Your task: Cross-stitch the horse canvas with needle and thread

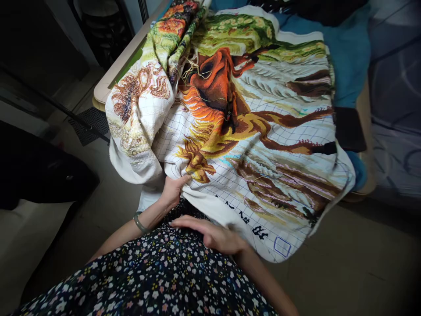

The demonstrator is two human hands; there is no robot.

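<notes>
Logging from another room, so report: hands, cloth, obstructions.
Left hand gripping embroidered cloth by near edge. Right hand open over floral dress. Cloth spread on table, bunched at left. Loose threads atop, could snag.

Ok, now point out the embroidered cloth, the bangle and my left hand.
Embroidered cloth [250,127]: head view, on the stitched area near its middle.
Bangle [138,224]: head view, on the visible band.
Left hand [171,192]: head view, on the back of it.

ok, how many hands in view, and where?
2. The left hand pinches the near edge of the cloth; the right hand is over the dress, fingers extended. Can't tell whether it touches the dress.
</notes>
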